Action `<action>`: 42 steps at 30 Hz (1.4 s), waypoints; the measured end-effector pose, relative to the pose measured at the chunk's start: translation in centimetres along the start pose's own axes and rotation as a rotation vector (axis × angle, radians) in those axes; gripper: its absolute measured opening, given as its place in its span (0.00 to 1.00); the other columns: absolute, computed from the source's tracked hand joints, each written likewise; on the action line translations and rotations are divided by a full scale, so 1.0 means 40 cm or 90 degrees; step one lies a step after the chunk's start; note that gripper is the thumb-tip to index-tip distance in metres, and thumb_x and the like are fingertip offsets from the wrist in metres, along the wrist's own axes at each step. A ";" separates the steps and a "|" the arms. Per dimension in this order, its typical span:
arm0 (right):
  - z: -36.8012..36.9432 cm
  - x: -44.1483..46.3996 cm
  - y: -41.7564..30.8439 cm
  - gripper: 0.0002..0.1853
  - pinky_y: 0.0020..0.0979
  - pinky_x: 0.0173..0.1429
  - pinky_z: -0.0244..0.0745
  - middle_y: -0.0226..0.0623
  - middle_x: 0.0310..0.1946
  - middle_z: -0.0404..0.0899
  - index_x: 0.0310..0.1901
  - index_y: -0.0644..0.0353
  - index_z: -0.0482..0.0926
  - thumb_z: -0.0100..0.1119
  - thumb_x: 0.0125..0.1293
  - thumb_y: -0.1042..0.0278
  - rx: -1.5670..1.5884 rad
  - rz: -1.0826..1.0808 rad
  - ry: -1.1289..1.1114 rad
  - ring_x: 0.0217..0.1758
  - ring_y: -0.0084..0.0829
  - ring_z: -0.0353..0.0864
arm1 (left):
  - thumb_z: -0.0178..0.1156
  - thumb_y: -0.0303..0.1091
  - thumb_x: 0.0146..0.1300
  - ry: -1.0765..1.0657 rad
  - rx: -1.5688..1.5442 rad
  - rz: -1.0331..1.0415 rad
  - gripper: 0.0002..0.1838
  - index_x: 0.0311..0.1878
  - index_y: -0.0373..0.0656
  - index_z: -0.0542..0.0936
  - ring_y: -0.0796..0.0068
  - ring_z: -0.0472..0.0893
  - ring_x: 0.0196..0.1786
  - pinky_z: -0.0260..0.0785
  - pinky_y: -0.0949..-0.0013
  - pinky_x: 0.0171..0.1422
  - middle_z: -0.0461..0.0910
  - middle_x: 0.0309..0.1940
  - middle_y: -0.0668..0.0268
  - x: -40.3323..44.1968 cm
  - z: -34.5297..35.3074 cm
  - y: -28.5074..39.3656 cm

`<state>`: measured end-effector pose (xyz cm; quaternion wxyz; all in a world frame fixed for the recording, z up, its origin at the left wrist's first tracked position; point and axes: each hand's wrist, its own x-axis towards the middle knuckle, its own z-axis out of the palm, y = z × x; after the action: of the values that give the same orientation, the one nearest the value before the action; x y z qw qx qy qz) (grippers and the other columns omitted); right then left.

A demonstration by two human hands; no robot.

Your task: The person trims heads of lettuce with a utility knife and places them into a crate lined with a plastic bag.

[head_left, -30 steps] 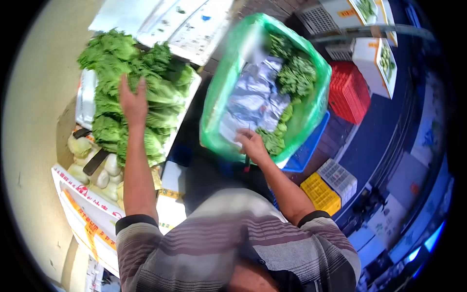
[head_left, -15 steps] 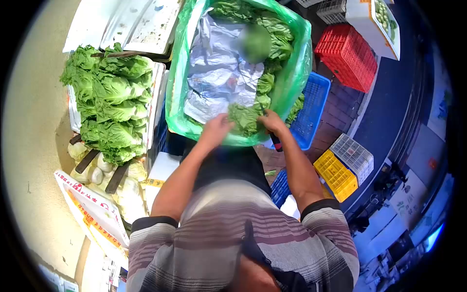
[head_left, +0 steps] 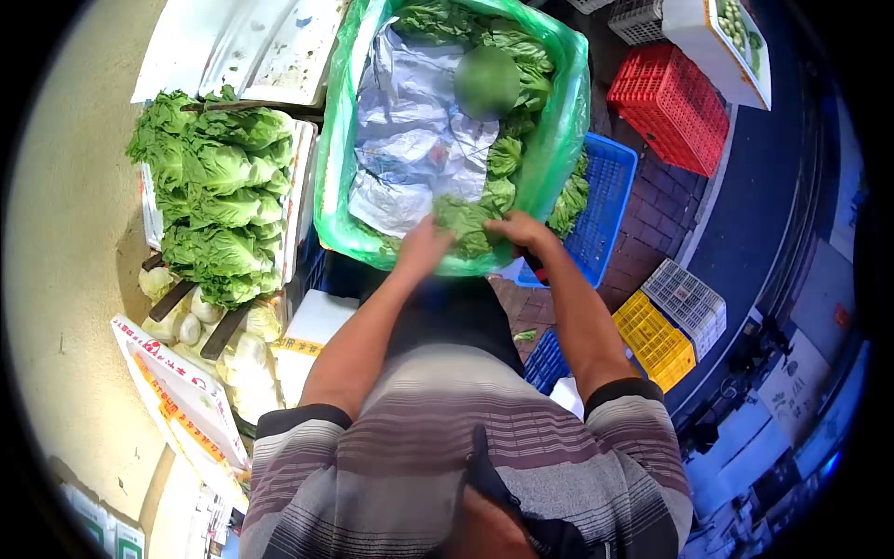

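Observation:
A leafy green lettuce (head_left: pixel 463 222) lies at the near end of a crate lined with a green plastic bag (head_left: pixel 328 210). My left hand (head_left: pixel 426 246) is closed on the lettuce's left side, slightly blurred. On the other side, my right hand (head_left: pixel 521 231) reaches its fingers to the leaves while wrapped round a knife's dark and red handle (head_left: pixel 537 268); the blade is hidden now. Crumpled whitish sheeting (head_left: pixel 400 140) covers much of the crate's contents, with more lettuce (head_left: pixel 506 156) along the right and far sides.
To the left, heads of lettuce (head_left: pixel 219 200) are stacked on a white foam box, above pale cabbages (head_left: pixel 247 363). A blue crate (head_left: pixel 605 210) stands right of the lined crate. Further right are a red crate (head_left: pixel 670 107), a yellow crate (head_left: pixel 654 340) and a grey crate (head_left: pixel 687 303).
My right hand has shifted slightly left onto the lettuce, and the knife handle has turned with it. The blade, partly seen before, is out of sight. My left hand stays by the lettuce.

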<state>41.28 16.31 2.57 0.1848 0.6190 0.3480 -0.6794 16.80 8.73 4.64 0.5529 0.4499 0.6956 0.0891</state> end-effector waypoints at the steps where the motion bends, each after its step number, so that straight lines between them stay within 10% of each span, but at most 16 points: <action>1: -0.002 0.021 0.007 0.50 0.36 0.20 0.69 0.47 0.32 0.81 0.70 0.78 0.59 0.69 0.61 0.45 -0.014 0.005 -0.023 0.15 0.30 0.72 | 0.66 0.49 0.61 -0.005 -0.004 -0.002 0.35 0.64 0.33 0.74 0.44 0.81 0.55 0.72 0.52 0.60 0.82 0.51 0.43 -0.002 -0.007 0.009; 11: -0.022 -0.129 -0.058 0.45 0.33 0.22 0.70 0.36 0.25 0.76 0.69 0.73 0.64 0.72 0.59 0.51 0.157 -0.069 0.037 0.16 0.24 0.68 | 0.63 0.50 0.63 0.018 -0.149 -0.014 0.27 0.55 0.35 0.80 0.46 0.84 0.47 0.74 0.54 0.52 0.85 0.43 0.46 0.016 -0.003 -0.037; 13: -0.039 -0.153 -0.026 0.40 0.31 0.26 0.73 0.41 0.37 0.79 0.67 0.71 0.69 0.72 0.60 0.53 0.183 -0.073 0.039 0.25 0.24 0.74 | 0.63 0.51 0.64 0.033 -0.219 -0.051 0.26 0.51 0.35 0.81 0.48 0.85 0.44 0.75 0.55 0.50 0.86 0.39 0.47 0.009 -0.011 -0.022; 16: -0.003 -0.162 0.034 0.39 0.28 0.29 0.75 0.38 0.42 0.80 0.70 0.69 0.66 0.70 0.61 0.59 0.295 -0.161 0.031 0.25 0.22 0.74 | 0.64 0.44 0.68 0.063 -0.337 0.009 0.25 0.54 0.28 0.79 0.77 0.83 0.39 0.74 0.71 0.44 0.87 0.38 0.60 0.071 0.054 -0.131; 21: 0.111 -0.181 0.061 0.34 0.31 0.41 0.80 0.37 0.47 0.81 0.69 0.63 0.70 0.69 0.62 0.67 0.281 -0.277 0.171 0.45 0.27 0.79 | 0.63 0.45 0.69 0.080 -0.241 -0.055 0.22 0.47 0.31 0.82 0.81 0.75 0.32 0.67 0.74 0.37 0.82 0.32 0.68 0.063 0.013 -0.075; 28: 0.136 -0.244 0.048 0.23 0.24 0.38 0.75 0.31 0.40 0.80 0.60 0.62 0.77 0.69 0.64 0.67 0.291 -0.351 0.281 0.36 0.20 0.77 | 0.62 0.51 0.67 0.084 -0.284 -0.062 0.24 0.39 0.34 0.85 0.68 0.81 0.35 0.71 0.63 0.45 0.84 0.29 0.55 0.040 -0.048 -0.022; 33: 0.091 -0.310 0.079 0.19 0.23 0.27 0.76 0.31 0.36 0.80 0.58 0.61 0.77 0.65 0.68 0.67 0.518 -0.385 0.260 0.23 0.17 0.75 | 0.61 0.46 0.69 0.014 -0.489 0.002 0.32 0.72 0.44 0.67 0.69 0.73 0.59 0.69 0.64 0.61 0.73 0.64 0.64 -0.015 -0.150 0.099; 37: 0.080 -0.386 0.066 0.20 0.24 0.27 0.79 0.28 0.30 0.75 0.59 0.64 0.75 0.64 0.69 0.65 0.702 -0.387 0.220 0.18 0.16 0.70 | 0.63 0.39 0.67 -0.195 -0.673 0.203 0.36 0.76 0.47 0.61 0.66 0.75 0.62 0.71 0.59 0.64 0.72 0.65 0.56 -0.015 -0.104 0.188; 42: 0.071 -0.478 0.083 0.20 0.25 0.26 0.78 0.31 0.33 0.78 0.59 0.64 0.74 0.60 0.72 0.60 0.599 -0.459 0.258 0.17 0.17 0.70 | 0.64 0.42 0.67 -0.268 -0.816 0.010 0.33 0.73 0.47 0.66 0.59 0.80 0.60 0.76 0.53 0.64 0.76 0.63 0.57 -0.046 -0.076 0.266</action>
<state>44.69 8.57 20.28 -0.4180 0.5942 0.2266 -0.6487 19.81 14.69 13.67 0.8339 0.0456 0.3793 0.3984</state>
